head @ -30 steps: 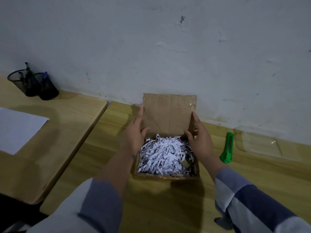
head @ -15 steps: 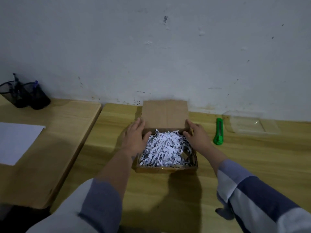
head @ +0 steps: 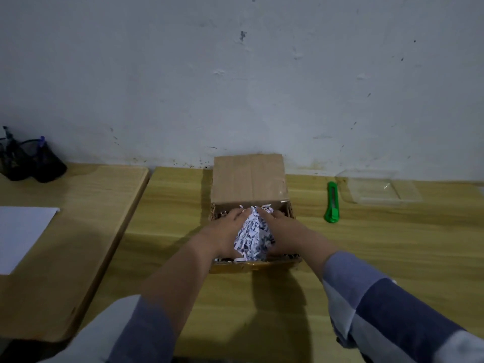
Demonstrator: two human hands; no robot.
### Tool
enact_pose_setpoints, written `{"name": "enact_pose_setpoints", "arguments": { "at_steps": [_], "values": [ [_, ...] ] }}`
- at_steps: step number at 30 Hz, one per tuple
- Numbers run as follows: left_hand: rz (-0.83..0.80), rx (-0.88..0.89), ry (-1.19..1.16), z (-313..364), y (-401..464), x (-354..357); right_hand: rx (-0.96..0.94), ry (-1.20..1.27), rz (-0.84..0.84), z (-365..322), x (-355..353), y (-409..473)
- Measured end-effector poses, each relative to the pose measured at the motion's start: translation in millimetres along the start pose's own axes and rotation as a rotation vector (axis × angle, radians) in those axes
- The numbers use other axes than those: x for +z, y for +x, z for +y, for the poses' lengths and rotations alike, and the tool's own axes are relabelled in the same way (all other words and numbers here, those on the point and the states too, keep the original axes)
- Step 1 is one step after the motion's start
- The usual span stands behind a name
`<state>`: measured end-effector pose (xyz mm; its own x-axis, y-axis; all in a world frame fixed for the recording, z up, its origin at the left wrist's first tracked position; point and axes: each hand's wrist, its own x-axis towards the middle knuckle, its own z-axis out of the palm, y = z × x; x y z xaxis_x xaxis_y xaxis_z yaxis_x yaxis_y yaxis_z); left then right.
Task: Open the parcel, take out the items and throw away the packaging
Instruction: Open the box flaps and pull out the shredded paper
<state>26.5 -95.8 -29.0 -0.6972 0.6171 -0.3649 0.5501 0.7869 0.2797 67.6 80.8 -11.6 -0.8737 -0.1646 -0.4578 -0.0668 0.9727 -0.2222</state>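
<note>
- Cardboard box (head: 255, 265) sits at the tabletop (head: 366, 252) far edge, by the wall; lid flap (head: 248, 178) stands open at the back.
- Left hand (head: 221, 233) and right hand (head: 284, 233) both inside the box, fingers curled around a bundle of shredded paper (head: 252, 238), squeezing it from either side.
- Green box cutter (head: 331, 203) lies right of the box, apart from it.
- Clear plastic tray (head: 377, 187) near the far right edge.
- Pen holders (head: 31, 161) and white sheet (head: 18, 234) on the neighbouring desk to the left.
</note>
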Motion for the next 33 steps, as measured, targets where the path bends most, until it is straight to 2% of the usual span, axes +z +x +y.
{"name": "enact_pose_setpoints", "arguments": {
  "at_steps": [4, 8, 17, 21, 26, 33],
  "values": [
    [0.023, -0.02, 0.014, 4.7, 6.4, 8.5, -0.016, -0.107, -0.022, 0.3, 1.4, 11.4],
    [0.102, -0.056, -0.014, 6.0, 10.0, 15.8, -0.041, -0.143, 0.061, 3.0, 6.7, 16.5],
    [0.216, -0.116, -0.133, 8.0, 15.1, 21.5, 0.071, 0.092, 0.306, -2.5, 23.1, 21.1],
    [0.269, -0.086, -0.211, 9.8, 6.7, 8.7, 0.064, 0.196, 0.35, -5.1, 11.8, 15.8],
    [0.362, -0.015, -0.187, 22.1, 3.7, -29.0, 0.064, 0.249, 0.448, -2.0, -23.5, -5.5],
    [0.443, 0.164, -0.145, 89.3, 28.8, -69.3, 0.132, 0.194, 0.633, 46.9, -63.2, -65.9]
  ]
}}
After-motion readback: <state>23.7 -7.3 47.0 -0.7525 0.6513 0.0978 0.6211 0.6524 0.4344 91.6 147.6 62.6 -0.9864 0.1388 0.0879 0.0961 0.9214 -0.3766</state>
